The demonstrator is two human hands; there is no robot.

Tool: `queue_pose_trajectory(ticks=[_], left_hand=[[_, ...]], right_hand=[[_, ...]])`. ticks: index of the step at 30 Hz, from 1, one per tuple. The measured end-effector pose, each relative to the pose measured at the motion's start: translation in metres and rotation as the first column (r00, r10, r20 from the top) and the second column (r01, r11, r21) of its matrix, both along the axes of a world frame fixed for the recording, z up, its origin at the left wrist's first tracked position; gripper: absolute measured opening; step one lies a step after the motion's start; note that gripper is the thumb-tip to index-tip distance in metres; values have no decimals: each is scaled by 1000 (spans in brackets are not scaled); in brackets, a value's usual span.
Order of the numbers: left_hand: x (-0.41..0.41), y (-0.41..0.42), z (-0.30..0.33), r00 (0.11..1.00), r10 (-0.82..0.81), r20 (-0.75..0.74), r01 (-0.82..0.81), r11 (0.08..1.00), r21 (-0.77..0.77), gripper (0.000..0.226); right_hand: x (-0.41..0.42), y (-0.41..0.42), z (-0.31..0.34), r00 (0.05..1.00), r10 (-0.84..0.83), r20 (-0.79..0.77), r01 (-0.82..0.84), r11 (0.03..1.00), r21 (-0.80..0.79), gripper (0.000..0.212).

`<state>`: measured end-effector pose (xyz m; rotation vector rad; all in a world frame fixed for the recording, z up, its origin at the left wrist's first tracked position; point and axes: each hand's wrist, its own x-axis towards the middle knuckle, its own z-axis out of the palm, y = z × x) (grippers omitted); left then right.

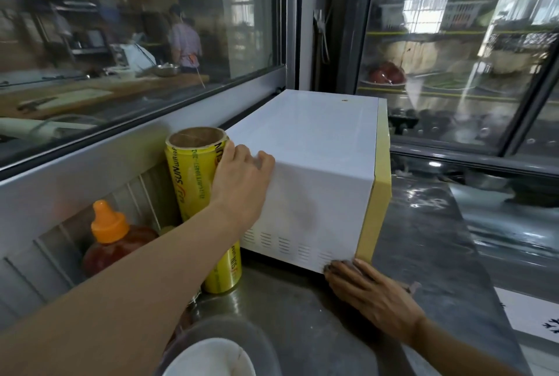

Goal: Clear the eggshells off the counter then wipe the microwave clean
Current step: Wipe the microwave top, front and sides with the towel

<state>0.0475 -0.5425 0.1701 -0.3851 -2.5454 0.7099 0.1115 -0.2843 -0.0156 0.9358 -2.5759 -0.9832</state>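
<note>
The microwave (314,163) is white with a pale yellow front and stands on the steel counter (302,315), turned so its side faces me. My left hand (242,182) lies on that side near the top rear edge, its fingers curled over the edge. My right hand (372,294) presses flat with straight fingers against the microwave's lower front corner, by the vent slots. A small scrap of something greyish peeks out from under its far side; I cannot tell what it is. No eggshells show in view.
A yellow roll of cling film (193,182) stands upright against the microwave's rear, beside my left forearm. An orange-capped sauce bottle (112,239) leans at the wall. A white bowl (208,357) sits at the bottom edge. Glass panels rise behind and to the right.
</note>
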Motion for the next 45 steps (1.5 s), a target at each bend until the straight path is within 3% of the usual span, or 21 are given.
queue_pose_trajectory(ticks=[2,5,9,13,17,20,23,26,29,33,36,38,40,43,45], left_hand=[[0,2,0,1000,21,9,-21,1000,-5,60],[2,5,3,998,54,11,-54,998,-22,62],[5,11,9,995,99,28,-97,993,-71,62],[7,15,13,986,157,61,-151,984,-92,68],[19,20,12,976,187,116,-188,982,2,78],[43,29,7,979,125,161,-147,981,128,74],[75,43,2,966,47,254,-116,957,265,67],[109,55,1,902,-39,429,-155,900,407,63],[144,68,7,794,-180,581,-252,771,584,65],[192,81,17,716,-364,596,-325,582,745,47],[229,85,30,672,-482,562,-439,351,827,31],[259,89,42,614,-573,542,-574,146,806,29],[291,93,52,540,-664,518,-693,-1,721,31],[330,100,59,484,-769,418,-775,-154,613,28],[351,106,63,447,-813,374,-805,-182,565,23]], right_hand=[[1,6,2,1000,-15,18,16,1000,-11,111],[2,11,0,996,79,35,-74,989,-127,89],[8,22,2,991,130,25,-120,965,-234,83],[17,25,6,982,183,-49,-190,943,-273,52],[37,26,23,995,94,41,-68,904,-422,61],[57,27,45,993,-4,122,88,711,-698,66],[76,28,63,950,-31,312,305,312,-900,53],[95,27,90,929,-37,369,369,9,-929,40],[122,25,121,914,-44,404,396,-130,-909,42],[170,24,160,913,-83,399,375,-211,-903,42],[214,18,188,927,-96,362,329,-251,-910,44],[247,12,204,938,-95,332,298,-264,-917,47],[280,7,217,949,-84,304,272,-269,-924,50],[326,0,230,963,-62,261,239,-242,-940,54],[354,-1,234,967,-80,243,225,-189,-956,58]])
